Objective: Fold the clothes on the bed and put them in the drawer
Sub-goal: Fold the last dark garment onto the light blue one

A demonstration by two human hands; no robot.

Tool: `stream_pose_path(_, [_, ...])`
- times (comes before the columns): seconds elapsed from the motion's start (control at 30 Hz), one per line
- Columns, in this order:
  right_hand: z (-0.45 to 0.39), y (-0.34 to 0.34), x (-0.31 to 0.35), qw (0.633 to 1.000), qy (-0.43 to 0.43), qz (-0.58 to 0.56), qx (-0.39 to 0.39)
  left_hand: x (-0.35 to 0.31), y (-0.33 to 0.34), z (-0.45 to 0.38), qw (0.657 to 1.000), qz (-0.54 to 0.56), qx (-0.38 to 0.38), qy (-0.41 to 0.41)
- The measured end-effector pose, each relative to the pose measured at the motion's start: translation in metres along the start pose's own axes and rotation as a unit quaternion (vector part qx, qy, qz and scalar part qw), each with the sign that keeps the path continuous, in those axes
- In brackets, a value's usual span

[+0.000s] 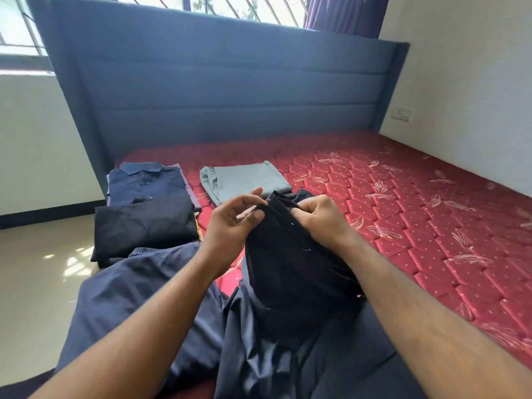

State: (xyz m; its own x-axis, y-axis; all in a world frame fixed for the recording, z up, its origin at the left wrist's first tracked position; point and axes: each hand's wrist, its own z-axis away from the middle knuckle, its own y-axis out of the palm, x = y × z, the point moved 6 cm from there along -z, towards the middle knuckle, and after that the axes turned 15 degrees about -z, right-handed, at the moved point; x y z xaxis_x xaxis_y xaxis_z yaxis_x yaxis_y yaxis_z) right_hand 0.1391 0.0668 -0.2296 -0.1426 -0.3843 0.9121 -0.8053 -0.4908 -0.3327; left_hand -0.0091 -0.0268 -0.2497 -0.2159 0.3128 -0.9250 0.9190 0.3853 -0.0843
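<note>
Up close, left hand (230,217) and right hand (319,218) each grip the soft black garment's (290,263) edge

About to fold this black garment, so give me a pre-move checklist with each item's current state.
1. Left hand pinches the black garment top edge: ok.
2. Right hand grips the same edge: ok.
3. Garment flat on the red mattress: not ok, it is bunched in the lap.
4. Grey folded garment apart from the hands: ok.
5. Navy shirt already folded: ok.
6. Drawer in view: not ok.
</note>
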Motion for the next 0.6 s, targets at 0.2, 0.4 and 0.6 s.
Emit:
stream_pose_path(0.2, [0.015,0.015,0.021,0.990,0.007,-0.101,0.101,-0.026,-0.005,-0.006,0.997,-0.038,0.072,0.014])
stream_pose_path(0.4, [0.016,0.004,0.036,0.977,0.058,-0.145,0.148,-0.048,-0.004,-0.010,0.993,-0.082,0.083,0.030])
stream_pose_path(0.6, [0.013,-0.009,0.024,0.914,0.117,-0.347,0.176,-0.063,0.009,-0.019,0.995,-0.041,0.093,0.025])
